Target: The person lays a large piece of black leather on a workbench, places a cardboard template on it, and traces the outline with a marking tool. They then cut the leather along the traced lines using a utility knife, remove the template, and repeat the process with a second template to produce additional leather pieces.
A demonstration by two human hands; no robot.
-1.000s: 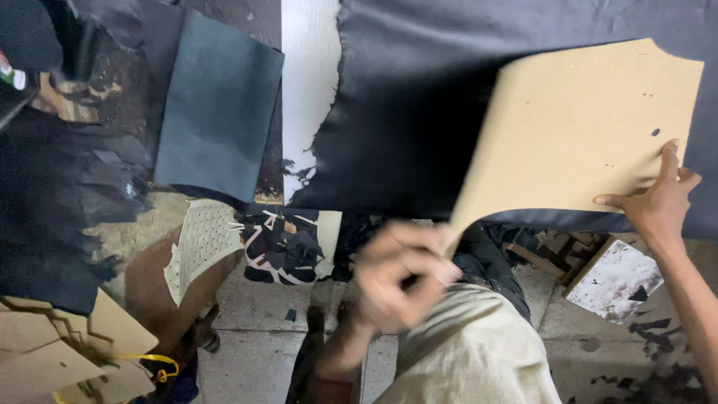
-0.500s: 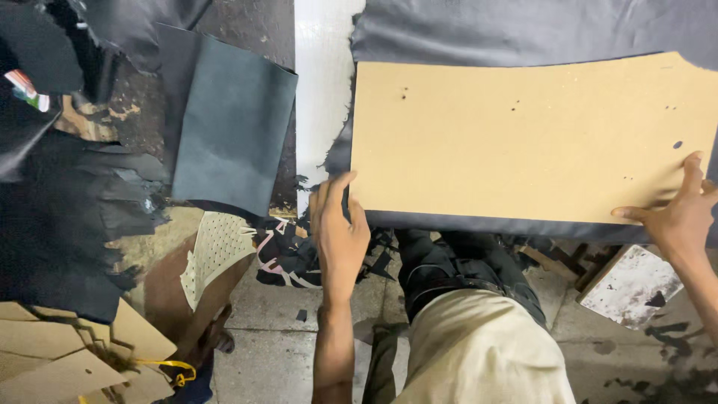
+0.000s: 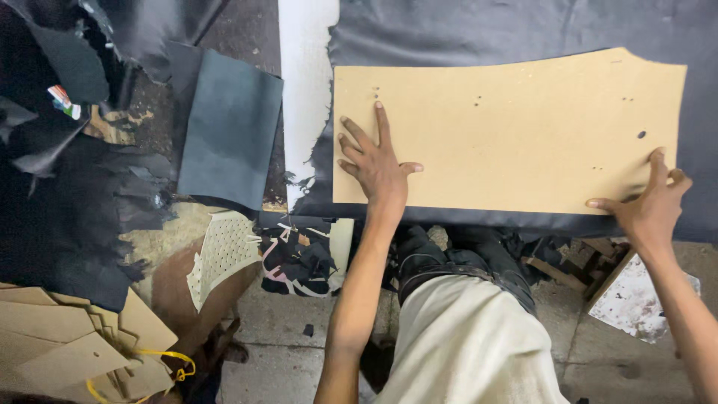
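— So, how far along does this look?

— Start with the biggest thing: the dark sheet [image 3: 523, 30] is spread over the table, and the tan board [image 3: 508, 135] lies flat on top of it, long side across, its near edge just inside the sheet's near edge. Laying the board down looks done. I see no mark or cut along its outline, and no tool in either hand, so anything beyond placing it seems not yet begun.

— And the hands?

— The left hand [image 3: 378, 161] lies palm down on the board's left end, fingers spread, pressing rather than gripping. The right hand [image 3: 649, 206] is at the near right corner, fingers on top of the board and the thumb at its edge; whether it pinches the board or only steadies it, I cannot tell.

— What differs from the earlier frames?

— A second ago the board was tilted up off the sheet, held by its right end. Half a second ago it was down, with the left hand at the near left corner. Now that hand has moved up onto the board's face.

— Anything else around?

— Cardboard pieces [image 3: 67, 344] are stacked at the lower left.
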